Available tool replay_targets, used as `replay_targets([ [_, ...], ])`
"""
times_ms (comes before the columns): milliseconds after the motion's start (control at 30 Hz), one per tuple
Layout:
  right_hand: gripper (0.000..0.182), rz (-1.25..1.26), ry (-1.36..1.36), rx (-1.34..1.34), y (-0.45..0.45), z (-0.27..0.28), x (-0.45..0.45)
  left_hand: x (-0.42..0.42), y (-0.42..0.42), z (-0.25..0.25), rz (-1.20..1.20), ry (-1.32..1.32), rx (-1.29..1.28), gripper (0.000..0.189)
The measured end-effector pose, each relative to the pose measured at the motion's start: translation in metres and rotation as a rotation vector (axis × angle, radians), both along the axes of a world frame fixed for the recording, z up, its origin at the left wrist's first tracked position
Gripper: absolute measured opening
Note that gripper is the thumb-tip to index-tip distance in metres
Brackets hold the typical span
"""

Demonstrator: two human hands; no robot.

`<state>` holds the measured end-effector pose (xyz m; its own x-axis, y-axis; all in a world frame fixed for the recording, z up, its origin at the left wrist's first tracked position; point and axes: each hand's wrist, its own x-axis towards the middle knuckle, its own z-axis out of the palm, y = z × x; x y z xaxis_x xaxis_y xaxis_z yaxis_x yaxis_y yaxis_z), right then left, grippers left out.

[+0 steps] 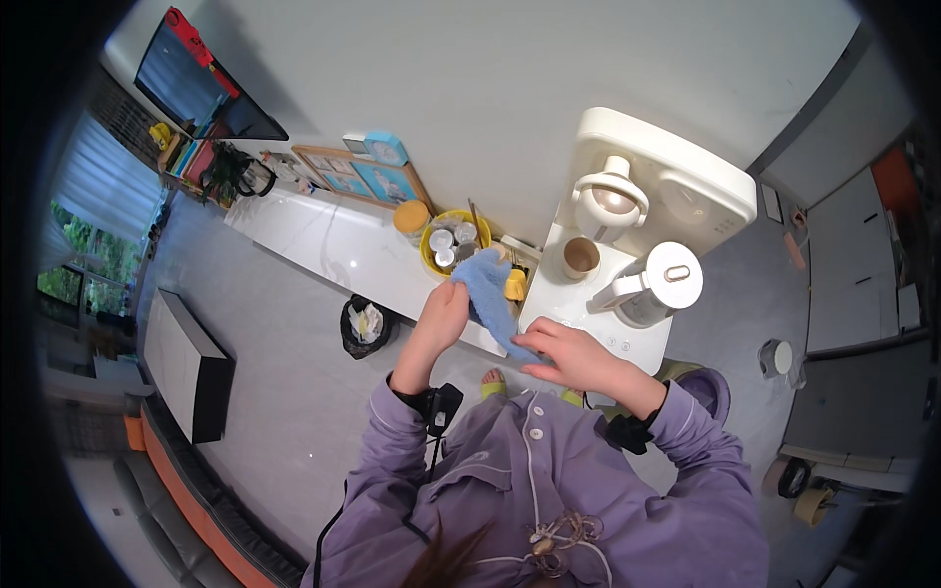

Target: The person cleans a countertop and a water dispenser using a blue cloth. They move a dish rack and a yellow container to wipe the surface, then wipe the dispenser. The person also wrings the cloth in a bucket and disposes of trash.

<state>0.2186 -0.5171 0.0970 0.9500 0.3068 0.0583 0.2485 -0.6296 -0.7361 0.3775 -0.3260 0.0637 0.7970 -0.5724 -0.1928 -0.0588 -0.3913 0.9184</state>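
Note:
A blue cloth (pixel 489 290) hangs between my two hands above the end of a white counter. My left hand (pixel 445 312) is closed around its upper left part. At the lower right end, the fingers of my right hand (pixel 562 354) pinch the cloth. Just right of it stands a white water dispenser (pixel 548 312), with a beige cup (pixel 581 258) under its spout and a white-lidded clear kettle (pixel 647 312) on its base. Behind the cloth, a yellow basket (pixel 426 253) holds several lidded containers. A small yellow object (pixel 516 285) shows beside the cloth, partly hidden.
Along the marble-look counter (pixel 309 228) are a jar with a yellow lid (pixel 411 217), photo frames (pixel 353 173) and a potted plant (pixel 224 170). A black-lined trash bin (pixel 365 327) stands on the floor below. A purple bucket (pixel 709 389) is near my right elbow.

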Motion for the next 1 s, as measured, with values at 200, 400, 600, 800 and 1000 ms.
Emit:
replay_targets([
  [200,0.048,-0.470,0.763,1.366,0.005,-0.051,0.020,-0.028,-0.017,0.039,-0.071,0.313,-0.431,0.046],
  [400,0.042,-0.625,0.413,1.563,0.015,-0.024,0.036,-0.039,-0.013,0.020,-0.004,0.593,-0.454,0.044],
  [600,0.038,-0.630,0.428,1.285,0.003,-0.032,0.024,-0.028,0.010,0.013,-0.278,0.352,-0.168,0.062],
  [800,0.038,-0.644,0.406,1.071,-0.005,-0.038,0.003,-0.023,-0.004,0.022,-0.414,0.306,-0.253,0.074],
  [1000,0.041,-0.652,0.401,0.597,-0.037,-0.072,-0.043,-0.005,-0.085,-0.075,-0.302,0.073,-0.045,0.080],
])
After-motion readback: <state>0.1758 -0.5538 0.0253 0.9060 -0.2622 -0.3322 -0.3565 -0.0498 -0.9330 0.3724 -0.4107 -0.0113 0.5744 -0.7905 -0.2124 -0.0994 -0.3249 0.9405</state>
